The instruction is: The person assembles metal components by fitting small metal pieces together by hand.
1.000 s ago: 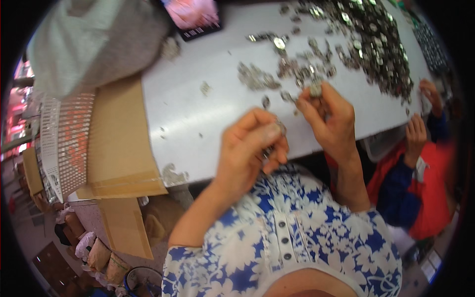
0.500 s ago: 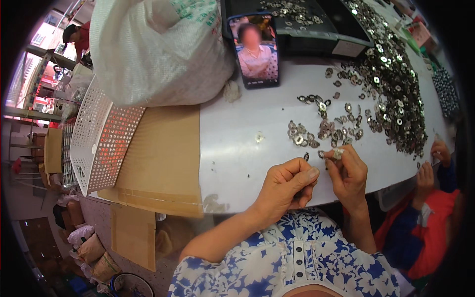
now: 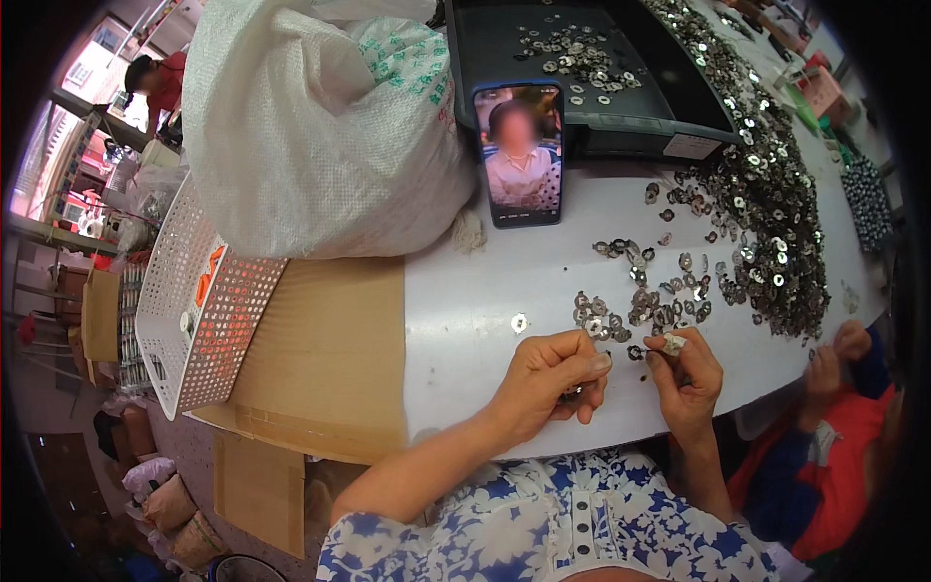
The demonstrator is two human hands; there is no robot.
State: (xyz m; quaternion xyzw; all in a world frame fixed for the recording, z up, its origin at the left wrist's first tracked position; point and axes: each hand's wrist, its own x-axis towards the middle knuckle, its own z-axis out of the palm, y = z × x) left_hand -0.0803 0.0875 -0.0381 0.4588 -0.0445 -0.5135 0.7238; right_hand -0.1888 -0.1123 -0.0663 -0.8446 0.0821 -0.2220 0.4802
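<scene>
At the near edge of the white worktop (image 3: 465, 320), both hands work close together, just short of a loose scatter of small metal washers (image 3: 640, 306). Left hand (image 3: 548, 383) has its fingers curled closed around a few small metal pieces, which show dark between fingertips and palm. Right hand (image 3: 689, 378) pinches one small pale metal part (image 3: 671, 342) between thumb and forefinger, held just above the worktop and just beside the nearest washers. One single washer (image 3: 520, 321) lies apart, left of the scatter. Farther right, a dense heap of washers (image 3: 776, 223) runs along the worktop toward a dark plastic tray (image 3: 504, 48) that holds more of them. A smartphone (image 3: 519, 155) leans upright against the tray's front wall, screen lit. Left of it stands a large white woven sack (image 3: 310, 136). A white perforated basket (image 3: 194, 301) rests on brown cardboard (image 3: 330, 349) at the worktop's left end. Another person's hand (image 3: 834, 354) rests at the right edge.
</scene>
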